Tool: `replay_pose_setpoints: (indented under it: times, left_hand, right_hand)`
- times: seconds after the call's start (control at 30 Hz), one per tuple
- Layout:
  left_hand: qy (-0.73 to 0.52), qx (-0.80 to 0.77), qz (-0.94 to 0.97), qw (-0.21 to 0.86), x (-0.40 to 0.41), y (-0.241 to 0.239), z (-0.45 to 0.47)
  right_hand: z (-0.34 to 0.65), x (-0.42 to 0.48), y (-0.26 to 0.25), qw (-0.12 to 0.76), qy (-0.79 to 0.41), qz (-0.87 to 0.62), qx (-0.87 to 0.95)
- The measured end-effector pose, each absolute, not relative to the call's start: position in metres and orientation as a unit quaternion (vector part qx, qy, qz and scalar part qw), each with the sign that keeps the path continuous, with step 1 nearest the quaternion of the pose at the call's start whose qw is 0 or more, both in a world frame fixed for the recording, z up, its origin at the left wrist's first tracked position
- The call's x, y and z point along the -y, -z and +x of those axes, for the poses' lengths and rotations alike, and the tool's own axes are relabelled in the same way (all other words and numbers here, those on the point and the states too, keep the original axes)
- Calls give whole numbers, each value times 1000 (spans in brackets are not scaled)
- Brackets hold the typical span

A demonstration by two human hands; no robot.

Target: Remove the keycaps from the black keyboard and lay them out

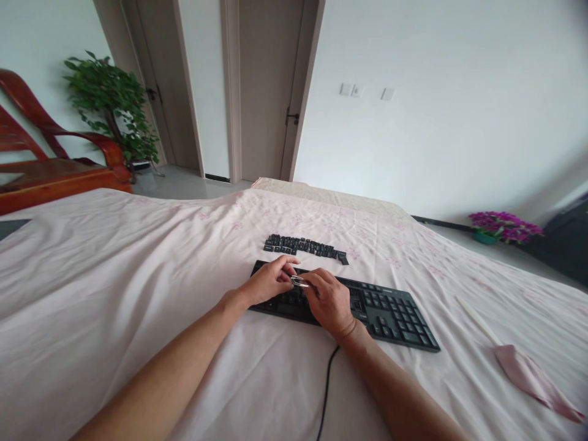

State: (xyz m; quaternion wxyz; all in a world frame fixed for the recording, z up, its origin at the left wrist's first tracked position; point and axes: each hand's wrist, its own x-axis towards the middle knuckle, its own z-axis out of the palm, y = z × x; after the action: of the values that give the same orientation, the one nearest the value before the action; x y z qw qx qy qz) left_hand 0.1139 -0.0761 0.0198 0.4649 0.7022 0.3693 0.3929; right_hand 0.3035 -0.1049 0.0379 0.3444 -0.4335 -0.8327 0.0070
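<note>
A black keyboard (390, 309) lies on the pale pink cloth, under both my hands. My right hand (328, 300) pinches a thin, shiny wire keycap puller (300, 282) above the keyboard's left half. At the puller's left end are the closed fingertips of my left hand (271, 283); whether a keycap sits between them is too small to tell. Beyond the keyboard, loose black keycaps (305, 246) are laid out in rows. Part of the keyboard around its middle shows bare sockets without caps. My hands and wrists hide much of its left half.
The keyboard's black cable (327, 392) runs towards me over the wrinkled cloth (184, 275). To the right lies a pale stick with pink fabric (528, 373). A wooden chair (92, 150), a leafy plant (108, 104) and purple flowers (505, 225) stand farther off.
</note>
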Motion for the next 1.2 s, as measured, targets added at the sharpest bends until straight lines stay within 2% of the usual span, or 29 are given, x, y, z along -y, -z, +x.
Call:
replay_pose_setpoints:
  times: [0.27, 0.5, 0.67, 0.8, 1.07, 1.2]
  left_hand:
    - [-393, -370, 695, 475, 76, -21, 110]
    - [-405, -352, 680, 501, 75, -19, 111]
    - [-416, -358, 672, 497, 74, -16, 114]
    - [-425, -360, 661, 502, 74, -15, 115]
    - [-452, -381, 651, 476, 73, -16, 113]
    - [-460, -438, 663, 396, 72, -17, 113]
  right_hand:
    - [299, 97, -34, 273, -2, -438, 857]
    - [300, 97, -35, 283, -5, -420, 862]
    - [300, 97, -35, 316, -16, -450, 835]
    - [298, 97, -37, 309, -27, -472, 826]
    - [296, 88, -53, 238, -44, -552, 798]
    - [297, 55, -63, 230, -52, -605, 761]
